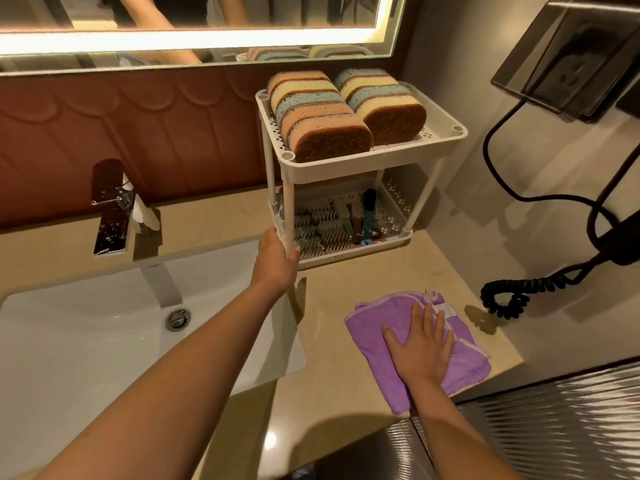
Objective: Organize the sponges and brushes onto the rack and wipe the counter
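A white two-tier rack [446,135] stands on the beige counter [374,271] against the back wall. Its top shelf carries two rows of sponges [318,109] in pink, yellow and blue, standing on edge. Several brushes [332,221] lie on the bottom shelf. My left hand [277,258] grips the front-left leg of the rack near its base. My right hand [420,344] presses flat, fingers spread, on a folded purple cloth [467,362] lying on the counter in front of the rack.
A white sink [86,341] with a chrome faucet [110,209] fills the left. A black coiled cord [512,292] and hair dryer hang by the right wall. A lit mirror [194,26] spans the back. The counter's front edge runs just right of the cloth.
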`<state>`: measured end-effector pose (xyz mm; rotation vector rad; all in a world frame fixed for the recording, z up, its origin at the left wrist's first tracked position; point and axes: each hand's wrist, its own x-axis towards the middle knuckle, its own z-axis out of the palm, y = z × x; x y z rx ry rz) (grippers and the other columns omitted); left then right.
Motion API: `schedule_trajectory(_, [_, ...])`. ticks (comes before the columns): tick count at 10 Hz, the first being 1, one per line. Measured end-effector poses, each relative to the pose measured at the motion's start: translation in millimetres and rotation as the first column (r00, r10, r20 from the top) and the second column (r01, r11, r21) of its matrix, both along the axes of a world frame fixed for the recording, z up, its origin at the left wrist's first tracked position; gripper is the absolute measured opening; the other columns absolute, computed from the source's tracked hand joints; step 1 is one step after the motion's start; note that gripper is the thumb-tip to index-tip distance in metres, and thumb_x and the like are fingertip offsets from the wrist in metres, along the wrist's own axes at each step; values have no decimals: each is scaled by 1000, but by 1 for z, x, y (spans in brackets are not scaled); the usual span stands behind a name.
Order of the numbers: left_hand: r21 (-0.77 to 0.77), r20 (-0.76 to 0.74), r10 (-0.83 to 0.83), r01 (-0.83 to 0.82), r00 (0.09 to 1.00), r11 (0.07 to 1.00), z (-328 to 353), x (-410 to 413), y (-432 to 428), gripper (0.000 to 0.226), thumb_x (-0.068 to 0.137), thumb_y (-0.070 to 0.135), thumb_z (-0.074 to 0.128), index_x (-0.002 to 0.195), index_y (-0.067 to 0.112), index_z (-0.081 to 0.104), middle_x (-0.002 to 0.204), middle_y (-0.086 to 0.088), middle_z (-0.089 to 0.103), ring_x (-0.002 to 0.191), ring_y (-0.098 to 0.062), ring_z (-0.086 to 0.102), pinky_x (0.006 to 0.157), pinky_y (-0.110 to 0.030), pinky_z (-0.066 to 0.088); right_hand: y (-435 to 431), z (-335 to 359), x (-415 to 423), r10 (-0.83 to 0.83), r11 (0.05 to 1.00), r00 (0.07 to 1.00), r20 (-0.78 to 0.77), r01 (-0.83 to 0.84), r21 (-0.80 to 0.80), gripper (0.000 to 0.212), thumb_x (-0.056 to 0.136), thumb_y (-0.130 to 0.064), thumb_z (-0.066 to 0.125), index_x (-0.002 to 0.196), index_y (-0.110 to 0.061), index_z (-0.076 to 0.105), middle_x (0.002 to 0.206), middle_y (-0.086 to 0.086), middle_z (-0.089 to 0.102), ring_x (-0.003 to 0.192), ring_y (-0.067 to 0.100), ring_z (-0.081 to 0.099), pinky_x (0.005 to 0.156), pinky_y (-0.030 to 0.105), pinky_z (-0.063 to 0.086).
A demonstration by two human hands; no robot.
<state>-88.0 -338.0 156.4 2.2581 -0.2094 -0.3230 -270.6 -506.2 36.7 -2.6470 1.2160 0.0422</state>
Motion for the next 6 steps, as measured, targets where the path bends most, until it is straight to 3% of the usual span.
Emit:
schedule_trajectory(2, [196, -106, -168, 186, 980, 963, -31, -15, 43, 46, 96, 27, 48, 135, 4, 40, 140, -18, 42, 125, -32, 44, 100, -34, 36, 13, 12, 7, 37, 999, 998, -51, -37, -4, 70, 94, -54, 24, 150, -18, 1, 159, 8, -4, 146, 27, -7, 118, 47, -6])
schedule_trajectory(3, [264, -190, -252, 296, 949, 918, -40, -25, 70, 40, 97, 28, 46, 130, 6, 46, 137, -15, 46, 123, -29, 46, 96, -31, 37, 39, 20, 19, 190, 980, 981, -22, -191, -55, 69, 89, -53, 2, 150, -21, 5, 159, 6, -1, 146, 26, -5, 116, 46, -6])
schedule_trajectory(4, [300, -245, -288, 355, 926, 885, -48, -34, 98, 38, 98, 30, 43, 128, 7, 49, 136, -13, 48, 122, -27, 47, 96, -30, 37, 68, 27, 36, 331, 943, 944, 7, -330, -39, 75, 84, -52, -4, 149, -21, 17, 159, 5, 6, 147, 25, -2, 116, 45, -3])
schedule_trajectory(5, [309, -280, -277, 360, 919, 880, -47, -41, 125, 36, 98, 30, 41, 124, 7, 51, 134, -12, 51, 120, -26, 48, 94, -30, 38, 96, 32, 50, 470, 882, 882, -25, -470, -34, 65, 91, -47, 2, 148, -22, 21, 159, 4, 7, 147, 22, -3, 117, 43, -1])
schedule_trajectory(6, [274, -294, -201, 284, 934, 919, -44, -45, 156, 35, 98, 29, 41, 123, 7, 51, 133, -10, 50, 119, -25, 48, 94, -29, 38, 133, 36, 66, 605, 795, 795, -48, -606, -12, 73, 86, -46, -7, 147, -23, 25, 159, 3, 11, 147, 21, -1, 117, 40, -2])
